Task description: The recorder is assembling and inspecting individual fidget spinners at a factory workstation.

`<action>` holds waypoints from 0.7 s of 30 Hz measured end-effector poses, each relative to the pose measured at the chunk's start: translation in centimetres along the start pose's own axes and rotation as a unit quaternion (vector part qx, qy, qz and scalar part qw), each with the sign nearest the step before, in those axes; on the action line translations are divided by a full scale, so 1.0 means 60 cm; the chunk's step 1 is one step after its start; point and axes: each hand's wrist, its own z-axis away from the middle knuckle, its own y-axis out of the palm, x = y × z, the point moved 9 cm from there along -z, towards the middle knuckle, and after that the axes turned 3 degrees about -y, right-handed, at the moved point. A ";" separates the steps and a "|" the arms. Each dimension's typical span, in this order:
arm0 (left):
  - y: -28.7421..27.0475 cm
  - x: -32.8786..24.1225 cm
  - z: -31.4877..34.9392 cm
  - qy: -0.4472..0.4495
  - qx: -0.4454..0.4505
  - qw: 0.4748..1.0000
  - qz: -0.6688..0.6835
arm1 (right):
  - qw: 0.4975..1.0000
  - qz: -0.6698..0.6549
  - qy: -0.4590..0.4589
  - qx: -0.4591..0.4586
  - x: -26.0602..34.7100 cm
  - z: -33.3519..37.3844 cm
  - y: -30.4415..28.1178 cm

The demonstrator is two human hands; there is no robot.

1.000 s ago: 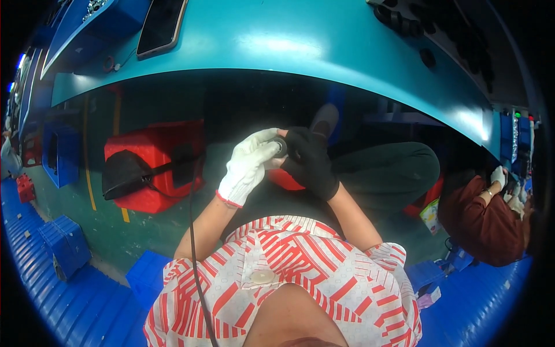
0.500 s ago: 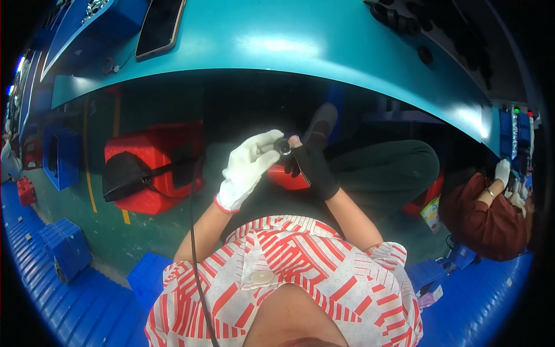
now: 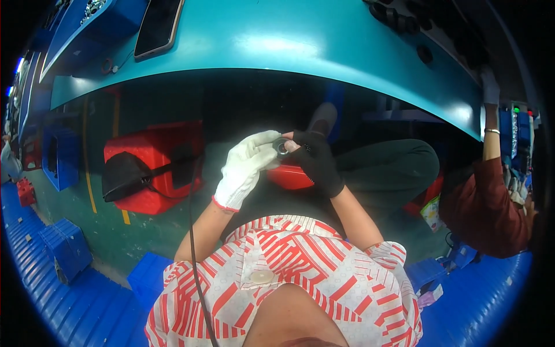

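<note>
My left hand (image 3: 247, 165), in a white knit glove with a red cuff edge, pinches the left side of a small dark ring (image 3: 282, 148) with a shiny rim. On its other side, my right hand (image 3: 315, 159) grips the same ring with bare thumb and fingertips showing from a black glove. Both hands are in front of my chest, nearer to me than the bench's front edge. Fingers cover part of the ring, so its full shape cannot be made out.
Across the top runs a teal bench (image 3: 277, 49) with a phone (image 3: 157, 28), a blue bin (image 3: 118, 26) and dark rings (image 3: 425, 54). Below stand a red crate (image 3: 150, 194) with a black bag (image 3: 124, 176). At right a co-worker's arm (image 3: 491, 139) reaches toward the bench.
My right hand has turned, bringing its thumb onto the ring's near face, and the ring's opening now shows more. The co-worker's gloved hand has moved up to the bench's right end.
</note>
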 end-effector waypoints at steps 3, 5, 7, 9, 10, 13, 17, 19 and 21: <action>-0.011 0.003 0.001 0.024 -0.027 0.998 -0.047 | 0.999 -0.016 0.012 -0.047 -0.009 0.003 0.000; 0.002 -0.016 0.008 0.058 -0.071 0.990 -0.110 | 0.994 -0.077 0.061 -0.040 -0.025 0.005 0.008; 0.001 -0.020 0.011 0.052 -0.097 0.980 -0.163 | 0.997 -0.045 0.033 -0.052 -0.011 0.006 0.008; -0.004 -0.022 0.012 0.056 -0.123 0.949 -0.286 | 0.998 -0.014 0.004 -0.063 0.002 0.005 0.003; -0.003 -0.024 0.013 0.055 -0.123 0.949 -0.286 | 0.999 0.014 -0.021 -0.038 0.010 0.002 0.005; 0.011 -0.026 0.014 0.029 -0.093 0.954 -0.284 | 0.998 0.025 -0.048 -0.011 0.005 -0.001 0.008; 0.014 -0.028 0.013 0.034 -0.090 0.951 -0.295 | 0.999 -0.050 0.006 -0.016 -0.015 0.002 0.009; 0.007 -0.025 0.013 0.036 -0.096 0.947 -0.304 | 0.997 -0.066 0.032 -0.006 -0.018 0.003 0.011; -0.002 -0.018 0.011 0.029 -0.093 0.969 -0.228 | 0.995 -0.082 0.058 0.004 -0.023 0.003 0.013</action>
